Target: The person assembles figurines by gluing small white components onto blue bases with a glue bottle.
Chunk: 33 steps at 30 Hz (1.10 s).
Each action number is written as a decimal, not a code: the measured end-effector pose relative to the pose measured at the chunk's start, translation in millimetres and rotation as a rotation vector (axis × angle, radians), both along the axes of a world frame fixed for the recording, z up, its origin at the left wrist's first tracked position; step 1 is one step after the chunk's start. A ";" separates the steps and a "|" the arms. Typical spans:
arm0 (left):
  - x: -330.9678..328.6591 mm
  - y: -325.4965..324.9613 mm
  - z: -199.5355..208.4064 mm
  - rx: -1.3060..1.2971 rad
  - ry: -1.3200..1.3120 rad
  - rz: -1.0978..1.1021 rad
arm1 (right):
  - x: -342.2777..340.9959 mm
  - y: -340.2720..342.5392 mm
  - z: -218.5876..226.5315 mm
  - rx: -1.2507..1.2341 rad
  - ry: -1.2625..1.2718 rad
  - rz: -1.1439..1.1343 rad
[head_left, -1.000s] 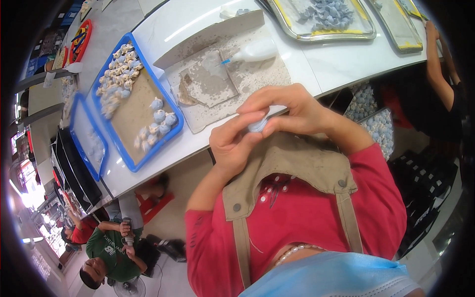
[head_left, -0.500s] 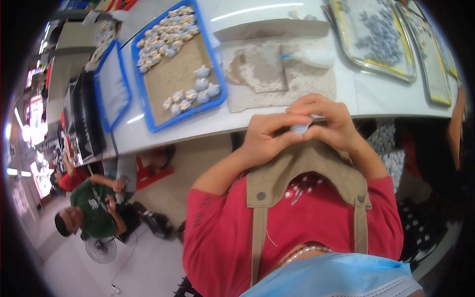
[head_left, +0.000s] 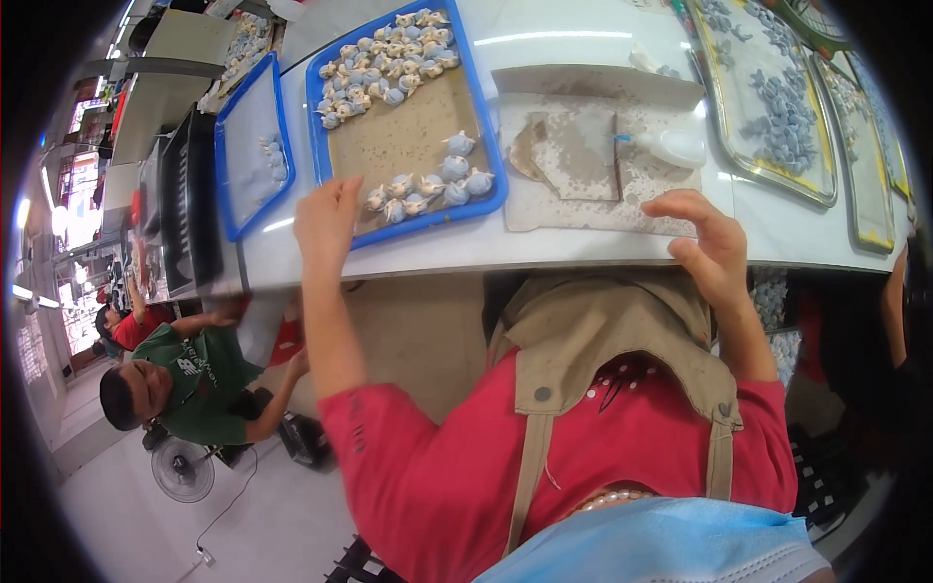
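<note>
My left hand point(head_left: 328, 216) is at the near left corner of a blue-rimmed tray point(head_left: 501, 175). Its fingers are curled in, and whatever they hold, if anything, is hidden. Small round grey-blue and cream figures point(head_left: 455, 168) sit in the tray, a near row beside that hand and a larger group point(head_left: 389, 58) at the far end. My right hand point(head_left: 709, 241) hovers at the table's near edge, thumb and fingers apart with nothing between them. Just beyond it lie a stained cardboard sheet point(head_left: 554, 214) and a white squeeze bottle point(head_left: 677, 148) with a blue tip.
Another blue tray point(head_left: 228, 209) with a few pale pieces stands to the left. Yellow-edged metal trays point(head_left: 826, 189) of small grey-blue parts are at the right. A person in a green shirt point(head_left: 199, 374) sits at the lower left near a fan point(head_left: 183, 469).
My hands have parted from around a small pale-blue piece. The left moved out to the tray; the right shifted right and opened. The view has shifted. Pale pieces now show in the left tray.
</note>
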<state>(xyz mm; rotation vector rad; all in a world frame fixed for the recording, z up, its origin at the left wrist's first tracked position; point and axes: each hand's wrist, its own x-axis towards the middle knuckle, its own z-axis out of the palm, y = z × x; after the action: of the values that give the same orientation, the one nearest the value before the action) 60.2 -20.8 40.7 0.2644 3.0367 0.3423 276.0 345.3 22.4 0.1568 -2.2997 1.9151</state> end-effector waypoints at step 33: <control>162.0 179.5 -44.7 1.570 -0.999 -0.001 | 15.9 27.5 -19.3 0.284 0.069 -0.534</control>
<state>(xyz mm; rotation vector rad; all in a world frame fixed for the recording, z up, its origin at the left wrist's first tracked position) 222.2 158.7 -4.1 0.0742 1.2699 1.9648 291.9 372.8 3.1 -0.3251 -2.2551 1.3045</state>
